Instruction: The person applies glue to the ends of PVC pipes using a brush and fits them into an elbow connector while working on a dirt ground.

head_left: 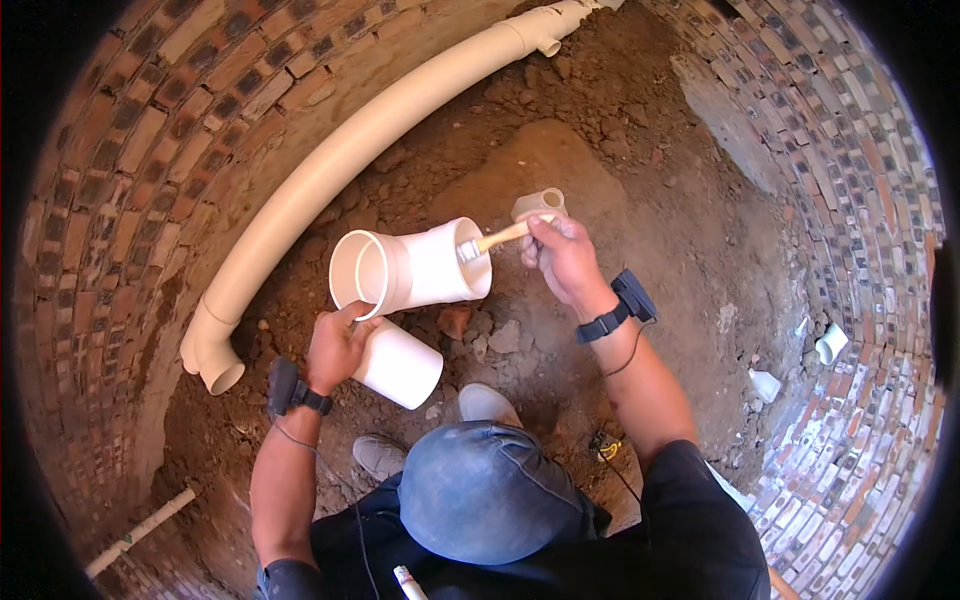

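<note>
Brick-walled dirt pit, long pipe alongside; left grip clasping fitting, right grip clutching brush.

Dirt floor under long pipe, stones

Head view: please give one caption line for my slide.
Left hand holds a white pipe fitting; right hand brushes its end, over bare soil.

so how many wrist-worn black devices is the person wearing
2: a black strapped device on the left wrist, below the left hand gripping the white plastic Y pipe fitting, and one on the right wrist, behind the right hand holding the wooden-handled brush.
</note>
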Demonstrator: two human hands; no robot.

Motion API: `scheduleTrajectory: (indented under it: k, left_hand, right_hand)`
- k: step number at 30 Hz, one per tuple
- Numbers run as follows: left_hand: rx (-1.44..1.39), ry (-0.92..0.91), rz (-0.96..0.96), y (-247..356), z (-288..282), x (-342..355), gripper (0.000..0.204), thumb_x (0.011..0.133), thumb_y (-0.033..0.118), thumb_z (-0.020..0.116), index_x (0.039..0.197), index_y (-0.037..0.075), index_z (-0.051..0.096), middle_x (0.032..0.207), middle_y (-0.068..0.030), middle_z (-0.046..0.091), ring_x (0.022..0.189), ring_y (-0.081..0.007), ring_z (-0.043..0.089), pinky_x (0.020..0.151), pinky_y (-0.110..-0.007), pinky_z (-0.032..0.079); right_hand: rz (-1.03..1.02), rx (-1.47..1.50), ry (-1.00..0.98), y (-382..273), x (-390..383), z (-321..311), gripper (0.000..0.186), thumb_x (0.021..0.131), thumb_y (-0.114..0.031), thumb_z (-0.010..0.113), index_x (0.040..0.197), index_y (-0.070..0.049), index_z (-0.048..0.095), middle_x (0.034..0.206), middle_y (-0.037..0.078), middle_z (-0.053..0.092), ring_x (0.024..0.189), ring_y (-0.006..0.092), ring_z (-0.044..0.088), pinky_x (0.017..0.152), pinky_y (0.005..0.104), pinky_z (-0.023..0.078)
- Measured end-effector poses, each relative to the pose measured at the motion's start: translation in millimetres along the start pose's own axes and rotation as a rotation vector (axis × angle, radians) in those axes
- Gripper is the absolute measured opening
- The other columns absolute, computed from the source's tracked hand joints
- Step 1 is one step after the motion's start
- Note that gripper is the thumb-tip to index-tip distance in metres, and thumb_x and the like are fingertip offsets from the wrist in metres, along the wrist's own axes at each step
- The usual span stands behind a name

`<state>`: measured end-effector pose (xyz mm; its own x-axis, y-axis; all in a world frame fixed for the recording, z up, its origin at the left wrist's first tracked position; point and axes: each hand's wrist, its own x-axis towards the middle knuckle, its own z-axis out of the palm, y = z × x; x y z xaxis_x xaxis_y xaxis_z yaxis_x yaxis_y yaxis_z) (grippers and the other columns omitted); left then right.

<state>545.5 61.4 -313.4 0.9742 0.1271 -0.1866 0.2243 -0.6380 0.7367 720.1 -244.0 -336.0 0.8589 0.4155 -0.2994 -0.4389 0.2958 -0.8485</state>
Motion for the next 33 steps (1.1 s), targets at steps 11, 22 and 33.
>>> scheduleTrajectory:
  k: [11, 22, 33]
  left_hand:
    - [0.063, 0.129, 0.037, -1.3, 1.3, 0.4, 0.02, 0.091, 0.017, 0.07, 0.102, 0.0, 0.069, 0.088, -0.0235, 0.069, 0.084, -0.0403, 0.069, 0.074, -0.04, 0.054]
    - [-0.185, 0.297, -0.089, -4.0, 26.8, 12.2, 0.023, 0.096, 0.015, 0.065, 0.108, -0.004, 0.066, 0.09, -0.022, 0.07, 0.081, -0.0221, 0.066, 0.077, -0.035, 0.051]
    - [-0.336, 0.443, -0.147, -4.0, 30.2, 18.6, 0.028, 0.097, 0.019, 0.063, 0.102, -0.008, 0.064, 0.083, -0.0199, 0.069, 0.074, -0.0202, 0.061, 0.07, -0.034, 0.049]
  right_hand:
    - [-0.001, -0.497, 0.187, 4.1, -14.4, -10.1, 0.016, 0.098, -0.015, 0.061, 0.105, -0.001, 0.067, 0.073, 0.001, 0.061, 0.059, 0.0075, 0.05, 0.053, 0.0252, 0.041]
    - [-0.65, -1.124, 0.497, -69.1, 4.7, -50.7, 0.018, 0.097, -0.018, 0.062, 0.098, -0.001, 0.065, 0.08, 0.009, 0.066, 0.074, 0.0205, 0.063, 0.07, 0.0358, 0.051]
    - [-0.594, -1.219, 0.35, -7.5, 55.6, -79.3, 0.017, 0.093, -0.015, 0.061, 0.101, -0.001, 0.068, 0.095, 0.022, 0.07, 0.088, 0.0382, 0.068, 0.078, 0.0424, 0.053]
